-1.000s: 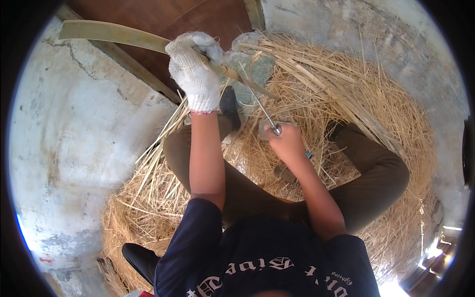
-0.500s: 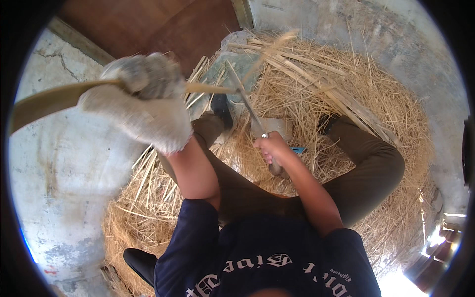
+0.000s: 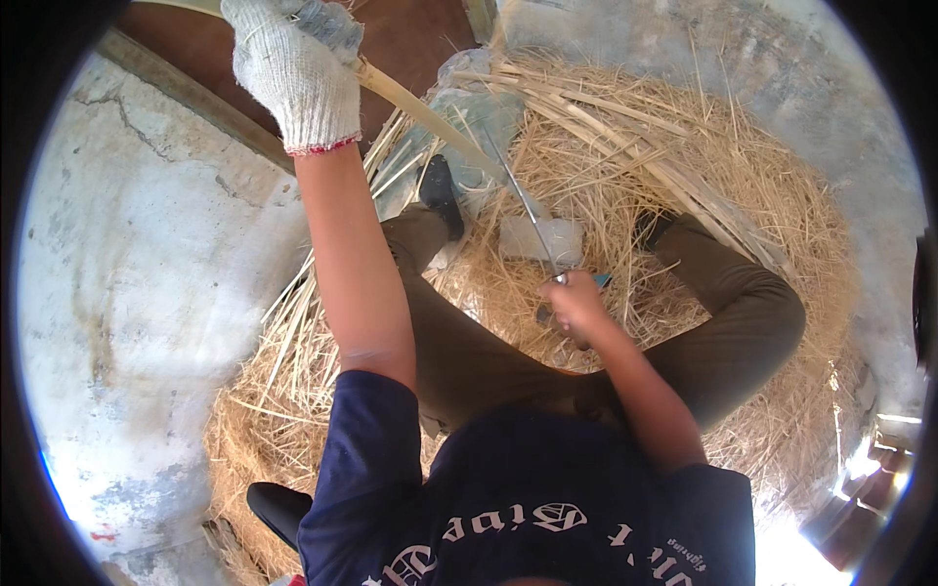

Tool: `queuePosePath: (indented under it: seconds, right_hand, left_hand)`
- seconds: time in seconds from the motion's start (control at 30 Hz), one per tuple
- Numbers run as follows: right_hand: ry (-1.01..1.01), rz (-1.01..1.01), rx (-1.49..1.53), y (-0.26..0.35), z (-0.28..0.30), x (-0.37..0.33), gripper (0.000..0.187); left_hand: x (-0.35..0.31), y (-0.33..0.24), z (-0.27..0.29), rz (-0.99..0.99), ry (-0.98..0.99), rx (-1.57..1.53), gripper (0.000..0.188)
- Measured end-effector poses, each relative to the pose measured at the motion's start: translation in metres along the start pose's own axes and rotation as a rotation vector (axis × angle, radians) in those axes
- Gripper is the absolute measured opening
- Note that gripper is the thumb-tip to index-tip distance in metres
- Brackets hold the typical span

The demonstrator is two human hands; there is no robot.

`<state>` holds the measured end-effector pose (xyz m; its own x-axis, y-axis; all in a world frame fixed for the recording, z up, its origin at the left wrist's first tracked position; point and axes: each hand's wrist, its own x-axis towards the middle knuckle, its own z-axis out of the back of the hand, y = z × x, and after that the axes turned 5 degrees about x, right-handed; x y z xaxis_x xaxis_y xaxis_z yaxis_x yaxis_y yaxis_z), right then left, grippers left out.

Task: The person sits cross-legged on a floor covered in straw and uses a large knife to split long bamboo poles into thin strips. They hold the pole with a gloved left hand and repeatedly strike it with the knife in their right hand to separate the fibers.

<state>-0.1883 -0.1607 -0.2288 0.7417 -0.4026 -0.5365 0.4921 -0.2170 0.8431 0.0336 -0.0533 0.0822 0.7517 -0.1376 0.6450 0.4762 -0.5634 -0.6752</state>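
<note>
The blade (image 3: 529, 207) is shiny metal — the glove (image 3: 305, 93) matt, ribbed knit.

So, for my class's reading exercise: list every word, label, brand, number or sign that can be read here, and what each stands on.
Dark blue shirt: large pale ornate lettering in a curve, partly cut off at the picture's lower edge; I won't copy its wording.
Same shirt: a smaller pale line toward the person's right; likewise not copied.
No lettering I can make out on the knife or strip.
</note>
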Motion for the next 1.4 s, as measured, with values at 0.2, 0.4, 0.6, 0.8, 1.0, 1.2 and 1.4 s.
queuePosePath:
  seconds: [0.2,0.4,0.6,0.8,1.0,1.2,1.4]
  right_hand:
    - [-0.148,0.340,-0.288,0.034,-0.003,-0.033,0.023]
    - [-0.088,0.094,-0.314,-0.019,-0.017,-0.009,0.030]
    - [-0.080,0.009,-0.474,-0.029,-0.005,0.007,0.031]
    - [-0.037,0.108,-0.429,0.007,-0.002,-0.023,0.027]
    - [-0.138,0.139,-0.355,0.026,0.002,-0.055,0.023]
    - [-0.024,0.078,-0.286,-0.002,0.008,-0.035,0.024]
    - [0.016,-0.022,-0.172,-0.010,0.007,-0.026,0.023]
  left_hand:
    - [-0.026,-0.041,-0.061,-0.256,0.004,0.086,0.037]
    - [-0.012,0.009,0.025,-0.057,0.085,0.006,0.027]
    - [-0.020,0.030,-0.003,-0.047,-0.163,0.233,0.046]
    - [0.020,-0.042,0.054,-0.398,0.068,0.497,0.039]
    - [0.027,-0.057,0.075,-0.296,-0.064,0.320,0.028]
    - [0.033,-0.005,0.063,-0.191,-0.210,0.372,0.028]
    - [0.034,0.036,0.061,-0.186,-0.332,0.576,0.038]
